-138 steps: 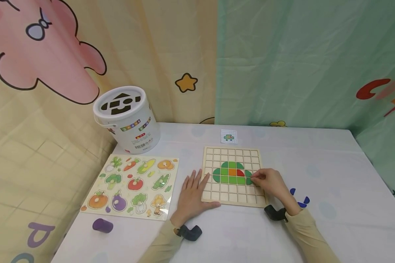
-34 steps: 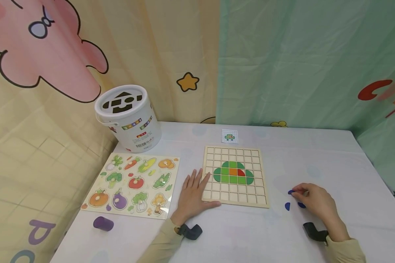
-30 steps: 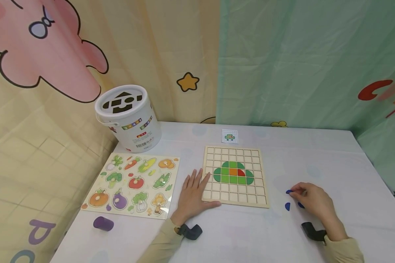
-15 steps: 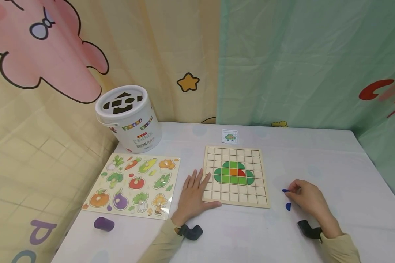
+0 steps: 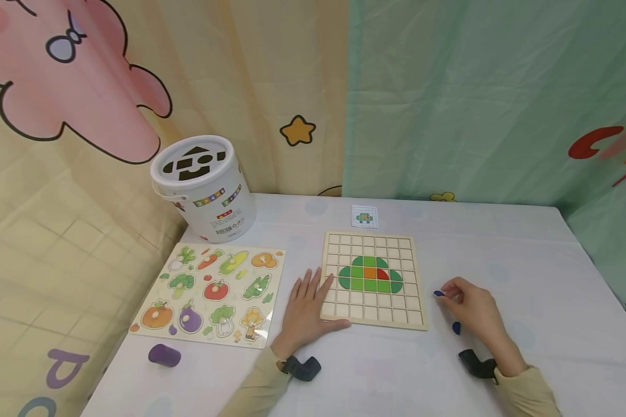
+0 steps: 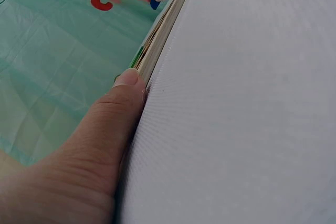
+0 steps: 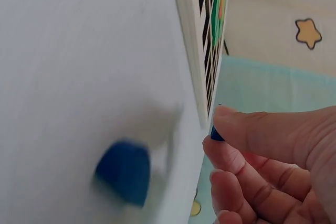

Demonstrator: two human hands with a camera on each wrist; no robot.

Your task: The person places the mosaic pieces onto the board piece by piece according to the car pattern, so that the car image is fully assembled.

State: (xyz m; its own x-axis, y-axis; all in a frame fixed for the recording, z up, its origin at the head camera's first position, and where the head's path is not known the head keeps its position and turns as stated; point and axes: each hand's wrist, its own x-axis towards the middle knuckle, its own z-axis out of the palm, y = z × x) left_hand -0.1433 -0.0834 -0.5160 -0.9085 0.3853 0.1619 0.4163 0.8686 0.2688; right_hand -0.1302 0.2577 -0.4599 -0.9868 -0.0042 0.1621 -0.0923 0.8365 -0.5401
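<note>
My right hand [image 5: 472, 307] pinches a small dark blue half-round tile [image 5: 439, 293] between thumb and fingertip, just right of the wooden grid board [image 5: 339, 310]. Another blue tile [image 5: 456, 328] lies on the table below that hand, and appears large and blurred in the right wrist view. On the board, green, orange and red tiles [image 5: 370, 273] form a car-like shape. With fingers spread, my left hand [image 5: 305, 315] rests at the board's lower left corner. Its thumb [image 6: 113, 106] touches the board's edge in the left wrist view.
A small pattern card [image 5: 364, 217] lies behind the board. To the left are a vegetable puzzle board [image 5: 198, 289], a purple cylinder [image 5: 164, 355] and a white bucket [image 5: 214, 202] with shape holes in its lid. Printed curtains hang behind the table.
My right hand first left the board for the blue tiles at the right. Holding one, it has since moved left and away from me, towards the board. The left hand has stayed put.
</note>
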